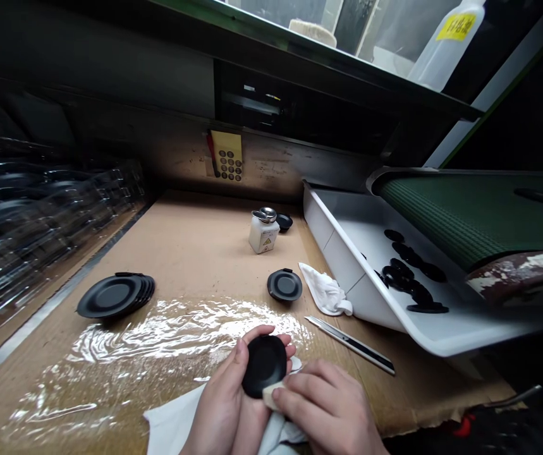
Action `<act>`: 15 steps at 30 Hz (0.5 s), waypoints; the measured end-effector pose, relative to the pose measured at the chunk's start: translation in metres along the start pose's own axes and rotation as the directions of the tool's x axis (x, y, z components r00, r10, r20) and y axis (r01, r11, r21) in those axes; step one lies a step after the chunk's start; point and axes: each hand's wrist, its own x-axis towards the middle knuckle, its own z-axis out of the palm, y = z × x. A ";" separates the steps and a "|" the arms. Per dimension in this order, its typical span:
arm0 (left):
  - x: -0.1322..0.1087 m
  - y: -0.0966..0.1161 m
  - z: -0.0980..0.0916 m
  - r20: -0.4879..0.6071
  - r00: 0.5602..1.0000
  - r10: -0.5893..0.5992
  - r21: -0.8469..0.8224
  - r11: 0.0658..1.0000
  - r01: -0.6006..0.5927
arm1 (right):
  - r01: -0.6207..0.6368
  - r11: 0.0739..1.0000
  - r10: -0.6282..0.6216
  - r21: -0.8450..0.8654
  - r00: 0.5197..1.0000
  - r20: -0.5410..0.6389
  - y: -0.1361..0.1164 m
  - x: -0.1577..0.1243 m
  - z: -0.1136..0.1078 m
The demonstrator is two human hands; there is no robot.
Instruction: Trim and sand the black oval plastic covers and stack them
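Note:
My left hand (226, 398) is shut on a black rounded disc (264, 365), probably rubber or plastic, its dark face turned up. My right hand (321, 404) pinches a small cream pad (274, 395) against the disc's lower edge. A white cloth (171, 417) lies under both hands. Ahead of them sit a stack of black discs (114, 296) and a single black disc (284, 285). A white pump-top solvent bottle (264, 231) stands farther back, with another small black disc (284, 222) behind it.
A crumpled white rag (324, 289) and a snap-off utility knife (349, 344) lie on the cardboard-covered bench (195, 253). A white tray (347, 253) holds several black discs (408, 272). Beyond it runs a green conveyor belt (470, 215). Clear plastic trays (48, 221) are stacked at left.

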 end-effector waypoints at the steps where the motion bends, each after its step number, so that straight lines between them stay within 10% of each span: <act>1: 0.000 0.000 0.000 0.011 1.000 0.003 -0.010 1.000 -0.003 | -0.002 1.000 0.002 0.000 0.999 0.046 0.003 -0.003 -0.004; 15: 0.000 -0.001 0.000 0.126 0.991 0.049 -0.113 0.993 -0.035 | -0.235 0.972 0.235 -0.013 0.971 -0.046 -0.007 0.035 0.024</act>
